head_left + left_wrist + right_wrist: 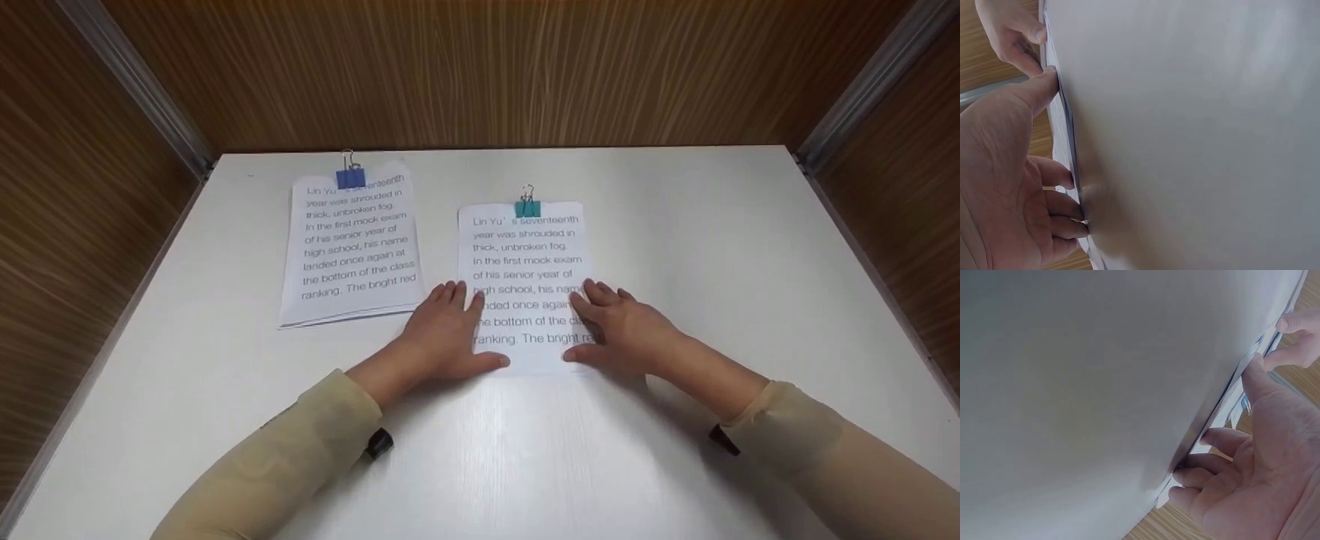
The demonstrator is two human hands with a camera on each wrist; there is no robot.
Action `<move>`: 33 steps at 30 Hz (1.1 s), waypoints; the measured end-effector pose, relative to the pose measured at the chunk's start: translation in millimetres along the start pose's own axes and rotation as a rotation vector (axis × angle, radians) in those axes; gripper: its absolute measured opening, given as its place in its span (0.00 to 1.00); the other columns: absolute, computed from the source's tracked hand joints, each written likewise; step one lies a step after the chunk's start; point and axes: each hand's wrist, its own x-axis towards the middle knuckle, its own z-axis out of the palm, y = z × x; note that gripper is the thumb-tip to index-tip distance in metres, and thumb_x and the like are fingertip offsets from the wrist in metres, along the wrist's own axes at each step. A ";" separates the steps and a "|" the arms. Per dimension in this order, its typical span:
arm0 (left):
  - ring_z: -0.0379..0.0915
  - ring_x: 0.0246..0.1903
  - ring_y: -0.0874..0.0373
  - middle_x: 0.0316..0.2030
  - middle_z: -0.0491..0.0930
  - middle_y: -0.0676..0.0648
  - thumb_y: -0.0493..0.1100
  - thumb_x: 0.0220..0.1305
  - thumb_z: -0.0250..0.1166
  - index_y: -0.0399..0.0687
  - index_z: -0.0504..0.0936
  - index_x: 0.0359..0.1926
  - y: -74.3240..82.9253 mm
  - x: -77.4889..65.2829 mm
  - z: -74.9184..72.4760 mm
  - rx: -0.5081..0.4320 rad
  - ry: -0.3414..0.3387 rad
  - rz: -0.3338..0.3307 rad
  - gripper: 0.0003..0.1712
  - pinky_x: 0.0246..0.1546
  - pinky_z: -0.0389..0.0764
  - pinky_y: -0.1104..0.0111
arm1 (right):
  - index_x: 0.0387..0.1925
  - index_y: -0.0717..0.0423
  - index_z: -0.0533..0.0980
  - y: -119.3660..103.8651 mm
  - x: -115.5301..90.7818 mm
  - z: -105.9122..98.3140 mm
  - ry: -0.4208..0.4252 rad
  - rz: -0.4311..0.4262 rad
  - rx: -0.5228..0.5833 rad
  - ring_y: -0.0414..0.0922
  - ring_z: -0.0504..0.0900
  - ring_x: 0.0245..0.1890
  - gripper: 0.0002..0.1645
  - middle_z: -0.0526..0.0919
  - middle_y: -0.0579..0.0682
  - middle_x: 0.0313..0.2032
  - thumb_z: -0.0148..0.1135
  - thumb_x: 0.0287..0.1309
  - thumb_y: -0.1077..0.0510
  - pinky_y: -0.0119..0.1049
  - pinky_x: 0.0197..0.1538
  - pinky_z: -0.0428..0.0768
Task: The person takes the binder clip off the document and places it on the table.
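A stack of printed paper lies flat in the middle of the table, a teal binder clip on its top edge. At its left side rests my left hand, thumb on the lower margin and fingertips along the edge. My right hand lies over the right side, index finger and thumb on the page. In the wrist views, the fingers of the left hand and the right hand's fingers touch the stack's edge and the table surface. Neither hand curls around the paper.
Left of the hands lies a second printed stack with a blue binder clip, slightly turned. The white table is bordered by wood-grain panels at the back and sides.
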 end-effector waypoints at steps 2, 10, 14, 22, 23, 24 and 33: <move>0.47 0.80 0.33 0.79 0.53 0.26 0.81 0.65 0.55 0.36 0.56 0.83 1.4 -2.3 1.0 -0.004 0.005 0.005 0.65 0.82 0.46 0.50 | 0.82 0.56 0.60 -0.9 -4.1 0.9 0.012 -0.002 0.004 0.68 0.56 0.79 0.58 0.55 0.65 0.81 0.73 0.62 0.32 0.68 0.73 0.64; 0.48 0.80 0.31 0.78 0.54 0.24 0.82 0.66 0.54 0.35 0.57 0.82 7.8 -12.4 6.9 0.011 0.021 0.031 0.65 0.82 0.46 0.50 | 0.79 0.61 0.64 -4.7 -20.8 5.4 0.064 -0.047 0.006 0.68 0.59 0.78 0.57 0.60 0.70 0.78 0.74 0.61 0.34 0.65 0.74 0.65; 0.48 0.79 0.31 0.78 0.54 0.24 0.82 0.66 0.53 0.34 0.58 0.82 12.9 -17.9 10.0 0.017 0.029 0.041 0.65 0.81 0.47 0.49 | 0.78 0.62 0.65 -6.2 -28.7 8.3 0.078 -0.057 0.009 0.68 0.60 0.77 0.57 0.61 0.70 0.77 0.76 0.60 0.35 0.65 0.74 0.65; 0.48 0.80 0.31 0.78 0.55 0.24 0.83 0.66 0.53 0.34 0.58 0.81 23.3 -28.3 15.1 0.017 0.025 0.045 0.65 0.81 0.47 0.48 | 0.78 0.63 0.66 -8.6 -43.3 15.1 0.095 -0.065 0.018 0.69 0.62 0.77 0.57 0.62 0.70 0.77 0.78 0.58 0.36 0.65 0.74 0.65; 0.48 0.79 0.31 0.78 0.55 0.24 0.83 0.66 0.53 0.34 0.59 0.81 24.2 -29.7 15.4 0.019 0.027 0.046 0.65 0.81 0.48 0.48 | 0.77 0.63 0.66 -8.8 -44.9 15.8 0.100 -0.068 0.017 0.70 0.62 0.76 0.57 0.62 0.70 0.77 0.78 0.58 0.36 0.65 0.74 0.65; 0.49 0.79 0.31 0.77 0.55 0.24 0.83 0.66 0.53 0.34 0.59 0.81 25.1 -31.0 15.8 0.020 0.029 0.049 0.65 0.81 0.48 0.48 | 0.77 0.63 0.67 -9.4 -46.6 16.4 0.103 -0.070 0.018 0.70 0.62 0.76 0.57 0.62 0.70 0.77 0.78 0.58 0.36 0.65 0.74 0.65; 0.50 0.79 0.31 0.77 0.56 0.24 0.83 0.66 0.54 0.33 0.60 0.81 28.6 -42.0 20.4 0.006 0.043 0.048 0.65 0.81 0.49 0.47 | 0.77 0.62 0.68 -11.8 -55.5 20.7 0.111 -0.074 0.036 0.69 0.63 0.76 0.56 0.63 0.70 0.77 0.78 0.58 0.36 0.65 0.74 0.66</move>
